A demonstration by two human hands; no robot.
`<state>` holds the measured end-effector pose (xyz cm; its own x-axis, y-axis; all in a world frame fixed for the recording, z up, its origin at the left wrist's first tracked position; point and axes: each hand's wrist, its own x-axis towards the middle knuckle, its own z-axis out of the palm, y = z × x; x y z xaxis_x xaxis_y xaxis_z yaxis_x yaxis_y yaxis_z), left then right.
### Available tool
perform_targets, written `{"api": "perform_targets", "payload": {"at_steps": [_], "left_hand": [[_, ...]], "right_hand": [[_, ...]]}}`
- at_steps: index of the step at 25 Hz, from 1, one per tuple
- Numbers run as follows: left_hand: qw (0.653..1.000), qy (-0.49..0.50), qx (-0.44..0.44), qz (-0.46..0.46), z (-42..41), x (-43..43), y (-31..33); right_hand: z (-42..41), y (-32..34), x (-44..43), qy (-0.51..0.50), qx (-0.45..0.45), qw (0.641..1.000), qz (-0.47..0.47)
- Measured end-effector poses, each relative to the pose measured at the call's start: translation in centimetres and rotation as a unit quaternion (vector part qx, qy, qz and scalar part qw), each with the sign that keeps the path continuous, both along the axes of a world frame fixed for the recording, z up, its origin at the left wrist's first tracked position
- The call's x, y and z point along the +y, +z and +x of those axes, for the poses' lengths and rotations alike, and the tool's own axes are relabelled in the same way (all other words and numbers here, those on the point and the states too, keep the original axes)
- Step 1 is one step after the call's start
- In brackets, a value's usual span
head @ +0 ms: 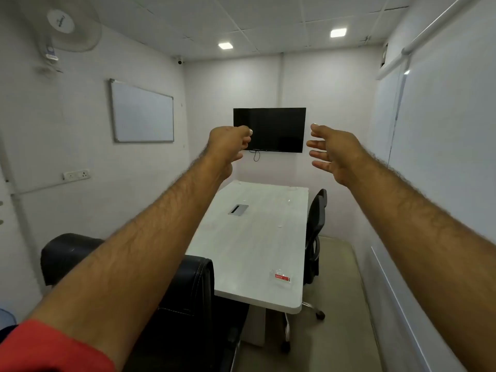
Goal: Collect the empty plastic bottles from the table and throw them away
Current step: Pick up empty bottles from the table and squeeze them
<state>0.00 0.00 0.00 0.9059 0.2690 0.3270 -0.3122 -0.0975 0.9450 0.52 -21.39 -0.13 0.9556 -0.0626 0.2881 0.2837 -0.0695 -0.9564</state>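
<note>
Both arms stretch forward at chest height in a small meeting room. The left hand (pixel 230 146) is loosely curled and holds nothing; the right hand (pixel 334 151) has its fingers spread apart, also empty. Below them stands a white table (pixel 249 237). A flattened clear bottle with a red label (pixel 280 276) lies near its front right corner, well apart from both hands. Black chairs (pixel 315 226) flank the table, and a dark screen (pixel 276 124) hangs on the far wall.
</note>
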Motion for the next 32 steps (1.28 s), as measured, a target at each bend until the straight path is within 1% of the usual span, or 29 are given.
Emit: {"api": "perform_targets", "payload": {"at_steps": [4,10,13,16,19,20,23,24,26,27,29,30,32], "left_hand": [[1.000,-0.007,0.016,-0.006,3.6,-0.7,-1.8],[0.998,0.010,0.055,0.000,12.8,-3.9,-7.0],[0.997,0.007,0.076,0.015,18.4,-5.5,-12.1],[0.990,0.029,0.139,0.002,23.1,-6.7,-18.4],[0.976,0.058,0.209,-0.017,27.1,-7.5,-25.0],[0.971,0.065,0.230,-0.022,28.4,-7.8,-27.2],[0.955,0.077,0.287,-0.017,32.0,-8.4,-33.9],[0.951,0.075,0.301,-0.010,33.0,-8.4,-35.7],[0.939,0.070,0.337,0.005,36.3,-8.3,-40.2],[0.933,0.067,0.352,0.012,38.0,-8.0,-42.2],[0.922,0.064,0.380,0.027,41.5,-7.0,-45.8],[0.917,0.062,0.392,0.032,43.1,-6.5,-47.6],[0.903,0.054,0.426,0.031,46.7,-4.9,-51.0]], "right_hand": [[3.0,-2.3,0.3,0.011,0.024,1.000,0.013],[12.6,-7.5,-0.9,0.022,0.050,0.998,0.019],[19.9,-12.9,-3.2,0.046,0.093,0.994,0.041],[26.3,-19.4,-5.3,0.069,0.181,0.979,0.068],[31.0,-26.7,-5.7,0.079,0.254,0.963,0.050],[32.4,-29.3,-5.5,0.084,0.271,0.958,0.036],[35.9,-37.3,-4.5,0.071,0.274,0.959,-0.020],[36.5,-39.5,-4.2,0.064,0.266,0.961,-0.052],[38.6,-44.4,-3.5,0.060,0.258,0.953,-0.150],[39.6,-46.2,-3.1,0.065,0.253,0.942,-0.209],[42.3,-49.4,-2.5,0.069,0.250,0.910,-0.325],[43.5,-50.7,-2.2,0.070,0.248,0.893,-0.368],[46.6,-53.0,-1.3,0.065,0.261,0.865,-0.424]]}}
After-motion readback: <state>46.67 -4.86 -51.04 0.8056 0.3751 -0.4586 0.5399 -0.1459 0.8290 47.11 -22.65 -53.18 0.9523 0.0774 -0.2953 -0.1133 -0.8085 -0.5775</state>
